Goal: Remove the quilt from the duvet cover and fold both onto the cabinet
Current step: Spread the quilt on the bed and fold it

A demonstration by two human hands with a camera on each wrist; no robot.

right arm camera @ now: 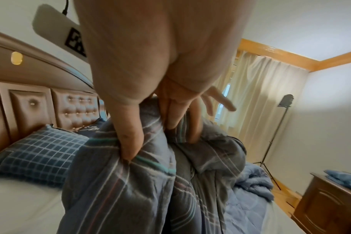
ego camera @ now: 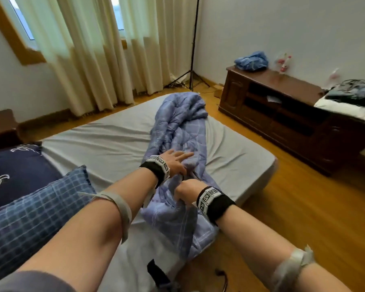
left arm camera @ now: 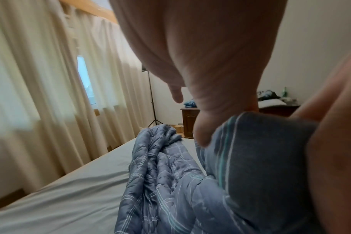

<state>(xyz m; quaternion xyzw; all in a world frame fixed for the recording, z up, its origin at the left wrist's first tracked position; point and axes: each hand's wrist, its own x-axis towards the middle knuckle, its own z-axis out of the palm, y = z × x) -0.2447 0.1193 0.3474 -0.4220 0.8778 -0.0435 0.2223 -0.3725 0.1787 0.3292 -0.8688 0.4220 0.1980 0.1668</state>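
A: The quilt (ego camera: 178,125) lies in a long bunched roll down the middle of the bed (ego camera: 105,142), its far end toward the foot, and the striped duvet cover (ego camera: 173,220) is gathered round its near end.

B: And the hands?

A: The right hand (ego camera: 187,191) has thumb and fingers curled into a fold of the cover, pinching it tight. The left hand (ego camera: 174,162) rests on the quilt just beyond, fingers spread and fairly straight.

B: So this looks like the stripping step?

A: My read, yes: one hand pins the quilt, the other draws the cover back. The folding is not yet begun, and the cabinet (ego camera: 282,102) stands well apart on the right, across the floor.

B: Next move?

A: A steady pull on the cover toward the body, with the quilt held down so it slides free rather than dragging along.

B: Anything unclear?

A: The cover's opening is hidden under the hands, so how much quilt is inside, I cannot tell. The blue bundle (ego camera: 251,61) on the cabinet is too small to identify.
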